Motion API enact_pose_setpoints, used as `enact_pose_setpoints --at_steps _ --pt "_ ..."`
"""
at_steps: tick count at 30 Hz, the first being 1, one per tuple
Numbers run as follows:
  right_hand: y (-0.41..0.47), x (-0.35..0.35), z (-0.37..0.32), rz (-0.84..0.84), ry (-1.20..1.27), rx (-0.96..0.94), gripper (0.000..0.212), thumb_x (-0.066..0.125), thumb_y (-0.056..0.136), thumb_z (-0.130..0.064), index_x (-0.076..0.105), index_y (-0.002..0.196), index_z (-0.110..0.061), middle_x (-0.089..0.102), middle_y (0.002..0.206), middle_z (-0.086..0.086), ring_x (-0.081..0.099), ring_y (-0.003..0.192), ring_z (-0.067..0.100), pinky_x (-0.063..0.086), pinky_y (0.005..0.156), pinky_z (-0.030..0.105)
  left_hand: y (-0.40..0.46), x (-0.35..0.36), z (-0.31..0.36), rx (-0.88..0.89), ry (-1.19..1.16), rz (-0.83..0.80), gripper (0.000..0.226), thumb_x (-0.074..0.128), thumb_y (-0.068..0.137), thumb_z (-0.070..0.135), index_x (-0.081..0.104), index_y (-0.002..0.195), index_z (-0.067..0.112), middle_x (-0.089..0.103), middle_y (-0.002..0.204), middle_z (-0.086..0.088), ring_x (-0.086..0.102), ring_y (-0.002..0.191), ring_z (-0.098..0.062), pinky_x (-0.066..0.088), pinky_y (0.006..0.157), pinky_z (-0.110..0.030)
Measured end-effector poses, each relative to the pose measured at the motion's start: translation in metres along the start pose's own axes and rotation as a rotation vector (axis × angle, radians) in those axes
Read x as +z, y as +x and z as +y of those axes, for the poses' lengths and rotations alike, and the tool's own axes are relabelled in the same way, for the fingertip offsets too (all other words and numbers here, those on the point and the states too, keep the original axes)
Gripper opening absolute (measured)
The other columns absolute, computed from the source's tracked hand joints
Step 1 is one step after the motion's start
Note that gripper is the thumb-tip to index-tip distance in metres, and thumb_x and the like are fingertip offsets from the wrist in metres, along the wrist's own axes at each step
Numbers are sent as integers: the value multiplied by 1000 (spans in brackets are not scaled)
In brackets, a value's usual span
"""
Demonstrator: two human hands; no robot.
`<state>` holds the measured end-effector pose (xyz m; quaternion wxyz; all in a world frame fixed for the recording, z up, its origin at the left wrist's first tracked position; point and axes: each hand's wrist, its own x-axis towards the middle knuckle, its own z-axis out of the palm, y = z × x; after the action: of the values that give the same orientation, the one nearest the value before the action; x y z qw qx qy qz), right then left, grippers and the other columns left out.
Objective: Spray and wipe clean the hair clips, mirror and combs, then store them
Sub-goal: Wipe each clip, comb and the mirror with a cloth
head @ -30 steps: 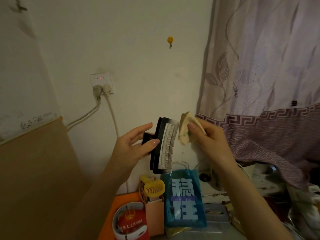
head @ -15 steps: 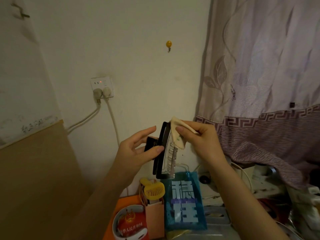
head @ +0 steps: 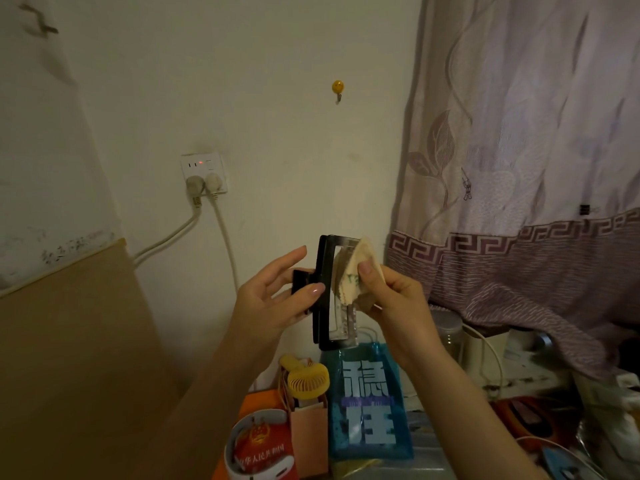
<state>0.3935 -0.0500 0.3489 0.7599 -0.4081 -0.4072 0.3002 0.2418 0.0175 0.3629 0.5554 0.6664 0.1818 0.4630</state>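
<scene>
Holding black hair clip (head: pixel 323 292) upright in L hand (head: pixel 273 299), R hand (head: pixel 391 306) pressing cloth (head: pixel 349 271) on it

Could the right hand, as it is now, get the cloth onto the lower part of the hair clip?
Probably yes. The right hand presses the cloth against the upper half of the black hair clip, which the left hand holds upright by its back. Nothing covers the lower part.

Dim, yellowish room, cream wall (head: pixel 277 150) behind. Left of the yellow hook (head: pixel 337 87) and lower, a white socket (head: pixel 204 173) with two plugs and a red light, cables trailing down-left toward a brown board (head: pixel 69 341). Right of the hook, a mauve patterned curtain (head: pixel 519 150) hanging over cluttered surfaces.
</scene>
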Motion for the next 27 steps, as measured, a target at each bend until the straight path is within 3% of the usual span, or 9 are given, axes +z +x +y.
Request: enact_pose_setpoints --at_steps 4,9,11,16,20,23,27 --pt "-2 -5 6 18 27 23 36 58 81 -30 69 96 1 68 70 2 61 63 9 54 68 26 -2 -3 1 -19 -33 -17 55 70 63 20 60 117 28 70 103 -6 68 98 -21 56 81 -32" --pt "-9 -6 10 -91 -21 101 27 59 79 -33 72 75 -10 68 71 6 57 72 24 48 76 37 0 -7 6 -1 -81 10 53 68 66 15 59 117 27 66 110 -10 69 98 -20 57 80 -29" --pt "-13 -3 13 -145 -26 125 26 57 81 -32 73 72 -14 69 70 4 62 71 19 51 77 34 1 -6 5 15 -84 25 53 68 67 16 59 117 28 66 113 -9 68 99 -20 57 80 -29" --pt "-16 0 23 -140 62 212 41 55 81 -35 67 106 -6 70 95 12 63 87 20 54 82 33 0 -3 2 38 -116 94 51 69 65 18 61 114 30 65 113 -9 67 103 -22 57 82 -31" --pt "-20 4 28 -143 123 235 43 54 82 -31 63 117 -9 67 113 16 63 102 26 51 94 41 0 -1 0 43 -148 136 54 69 67 18 58 119 30 64 116 -9 67 104 -21 56 85 -32" --pt "-18 6 28 -139 159 212 41 56 81 -28 63 116 -8 70 106 14 65 96 23 54 90 37 -1 1 -1 47 -164 147 58 68 67 19 55 123 29 65 115 -9 66 104 -20 55 85 -31" --pt "-14 2 22 -146 105 141 28 53 88 -20 65 109 -7 70 84 2 65 78 10 53 71 22 -1 -4 2 32 -70 109 70 71 66 23 48 132 31 69 105 -3 67 103 -20 54 89 -35"
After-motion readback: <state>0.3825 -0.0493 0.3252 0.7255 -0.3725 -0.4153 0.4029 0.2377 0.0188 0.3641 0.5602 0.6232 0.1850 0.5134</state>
